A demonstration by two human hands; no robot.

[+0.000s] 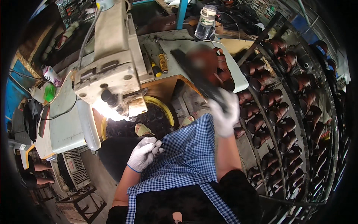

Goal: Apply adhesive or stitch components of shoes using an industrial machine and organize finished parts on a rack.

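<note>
My right hand (225, 114), in a white glove, is raised and grips a brown shoe upper with a black sole (203, 69), blurred by motion, above the right end of the work table. My left hand (144, 153), also gloved, rests low over my blue checked apron (186, 156) with its fingers curled shut; a small dark bit shows at the fingertips, too small to identify. An industrial sewing machine (112, 67) stands in front of me to the left.
A curved wire rack (287, 123) on my right holds several rows of brown shoe uppers. On the table (238, 74) lie screwdrivers (160, 63) and a clear water bottle (206, 23). A yellow-rimmed tub (158, 106) sits below the table. Another person's legs (39, 173) show at far left.
</note>
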